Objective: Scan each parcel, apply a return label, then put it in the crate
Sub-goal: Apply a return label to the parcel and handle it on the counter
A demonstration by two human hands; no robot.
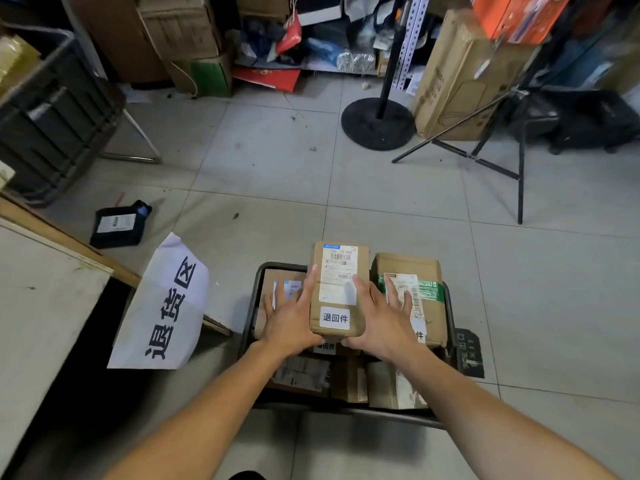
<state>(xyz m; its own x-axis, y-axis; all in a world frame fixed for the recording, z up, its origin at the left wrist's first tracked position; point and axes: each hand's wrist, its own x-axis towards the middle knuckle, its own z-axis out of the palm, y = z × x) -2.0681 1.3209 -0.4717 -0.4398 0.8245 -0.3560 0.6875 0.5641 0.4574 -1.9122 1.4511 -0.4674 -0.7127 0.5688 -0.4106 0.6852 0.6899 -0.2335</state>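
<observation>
Two bare forearms reach in from the bottom edge. Left hand point(290, 320) and right hand point(380, 318) clasp a small brown cardboard parcel point(338, 289) between them, fingers spread along its long sides, thumbs tucked under the near end. Parcel is oblong, matte, with a printed shipping label on top and a white square return sticker point(334, 318) at its near end. It sits low centre of the frame, over a dark-rimmed crate point(250, 306) already packed with other cardboard boxes, one bound with green tape point(408, 296). Left of the crate, a curled white paper sign point(162, 306) with bold black characters leans against a pale worn tabletop. Grey glazed floor tiles beyond. Mid-left, a flat black device point(119, 225). Farther back, a round black stand base point(378, 123), thin tripod legs, stacked cartons.
</observation>
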